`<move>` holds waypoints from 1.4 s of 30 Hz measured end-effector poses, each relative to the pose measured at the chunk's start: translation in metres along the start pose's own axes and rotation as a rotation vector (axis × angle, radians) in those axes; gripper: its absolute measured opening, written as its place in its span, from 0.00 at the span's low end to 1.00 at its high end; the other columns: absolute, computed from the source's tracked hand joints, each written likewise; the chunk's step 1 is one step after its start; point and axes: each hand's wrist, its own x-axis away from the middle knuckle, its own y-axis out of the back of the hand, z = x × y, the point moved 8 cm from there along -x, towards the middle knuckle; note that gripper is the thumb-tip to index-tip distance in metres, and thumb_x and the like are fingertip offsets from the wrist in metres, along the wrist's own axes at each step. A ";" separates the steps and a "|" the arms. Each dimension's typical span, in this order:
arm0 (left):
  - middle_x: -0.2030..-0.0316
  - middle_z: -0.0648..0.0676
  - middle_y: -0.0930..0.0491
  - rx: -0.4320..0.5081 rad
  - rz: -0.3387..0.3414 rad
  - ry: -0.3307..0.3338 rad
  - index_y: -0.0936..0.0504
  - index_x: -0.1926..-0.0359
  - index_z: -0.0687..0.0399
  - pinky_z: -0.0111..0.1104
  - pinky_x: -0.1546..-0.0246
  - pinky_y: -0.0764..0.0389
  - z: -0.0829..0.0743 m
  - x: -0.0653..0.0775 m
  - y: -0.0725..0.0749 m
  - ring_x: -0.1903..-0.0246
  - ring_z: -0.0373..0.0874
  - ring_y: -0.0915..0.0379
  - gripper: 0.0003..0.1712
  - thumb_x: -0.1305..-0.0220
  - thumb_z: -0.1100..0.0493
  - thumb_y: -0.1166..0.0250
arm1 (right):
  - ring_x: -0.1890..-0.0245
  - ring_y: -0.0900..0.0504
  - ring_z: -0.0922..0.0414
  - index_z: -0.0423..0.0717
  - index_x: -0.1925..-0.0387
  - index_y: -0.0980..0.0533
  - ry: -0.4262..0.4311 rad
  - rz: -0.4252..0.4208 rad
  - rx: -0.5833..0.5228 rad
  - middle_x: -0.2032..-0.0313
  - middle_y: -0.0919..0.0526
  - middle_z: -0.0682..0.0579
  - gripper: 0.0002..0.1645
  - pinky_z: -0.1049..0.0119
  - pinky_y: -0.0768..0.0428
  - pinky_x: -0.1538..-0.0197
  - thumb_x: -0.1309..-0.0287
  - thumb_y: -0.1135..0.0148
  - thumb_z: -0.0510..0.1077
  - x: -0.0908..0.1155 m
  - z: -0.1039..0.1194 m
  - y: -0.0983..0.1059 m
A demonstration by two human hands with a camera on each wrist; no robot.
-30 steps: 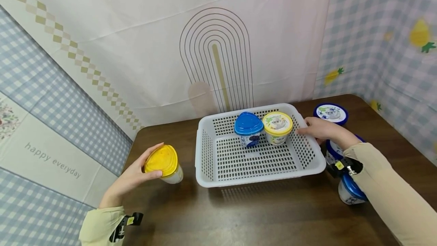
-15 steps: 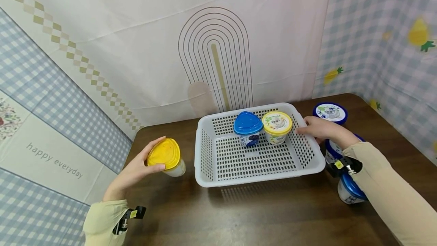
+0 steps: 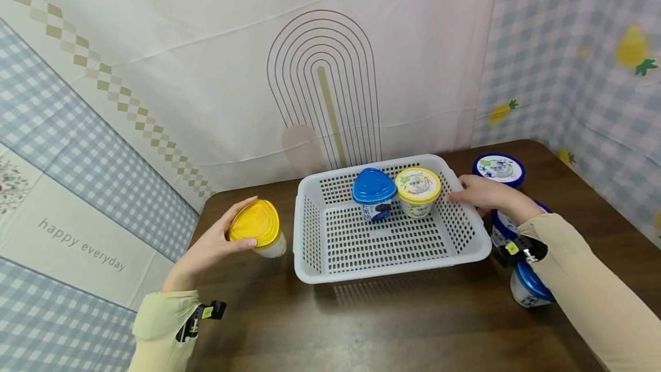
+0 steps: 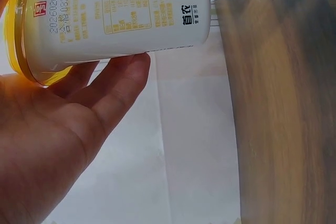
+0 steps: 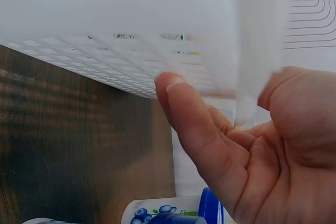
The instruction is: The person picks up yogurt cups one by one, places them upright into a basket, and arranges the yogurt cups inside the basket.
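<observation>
My left hand (image 3: 219,241) grips a tub with a yellow lid (image 3: 260,224) from its left side, to the left of the basket. In the left wrist view the white wall of that yogurt tub (image 4: 126,14) shows yellow print, and fingers curl under it. My right hand (image 3: 488,195) holds the right rim of a white plastic basket (image 3: 382,271); the right wrist view shows the thumb on one side of the rim and fingers against the outer wall. Inside the basket stand a blue-lidded tub (image 3: 374,187) and a yellow-lidded round tub (image 3: 418,187), side by side.
Right of the basket a dark-blue-lidded tub (image 3: 498,170) stands at the back. Another dark-blue-lidded tub (image 3: 503,228) is partly behind the right wrist, and a bright-blue-lidded tub (image 3: 529,286) is nearer. A patterned cloth (image 3: 232,73) hangs behind the brown table (image 3: 361,332).
My left hand has carried the yellow-lidded tub a little to the right and away from me, nearer the basket. The right hand and the basket stay in place.
</observation>
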 end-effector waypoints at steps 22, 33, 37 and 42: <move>0.30 0.54 0.37 0.054 0.014 -0.025 0.44 0.22 0.44 0.25 0.44 0.28 -0.020 -0.025 -0.003 0.42 0.49 0.31 0.48 0.37 0.61 0.29 | 0.65 0.12 0.46 0.25 0.43 0.40 -0.002 -0.004 0.031 0.57 0.18 0.30 0.26 0.52 0.13 0.64 0.26 0.48 0.44 0.000 -0.001 0.000; 0.28 0.53 0.39 0.040 0.004 -0.017 0.44 0.22 0.38 0.26 0.44 0.28 -0.025 -0.027 0.003 0.40 0.51 0.33 0.48 0.36 0.60 0.29 | 0.65 0.12 0.46 0.24 0.41 0.41 -0.012 -0.011 0.034 0.58 0.17 0.33 0.28 0.52 0.13 0.64 0.27 0.47 0.45 -0.003 -0.002 0.001; 0.27 0.53 0.40 0.029 0.008 -0.016 0.45 0.21 0.40 0.26 0.44 0.28 -0.027 -0.029 0.003 0.40 0.51 0.33 0.48 0.36 0.60 0.30 | 0.65 0.12 0.46 0.24 0.41 0.41 -0.009 -0.008 0.031 0.58 0.17 0.33 0.28 0.52 0.13 0.64 0.27 0.47 0.44 -0.003 -0.002 0.001; 0.27 0.52 0.40 0.004 0.001 -0.023 0.44 0.22 0.37 0.26 0.44 0.29 -0.032 -0.033 0.004 0.40 0.52 0.34 0.48 0.36 0.59 0.29 | 0.64 0.12 0.45 0.24 0.42 0.41 -0.003 -0.004 0.030 0.58 0.17 0.32 0.27 0.52 0.13 0.64 0.26 0.48 0.44 -0.002 0.000 0.001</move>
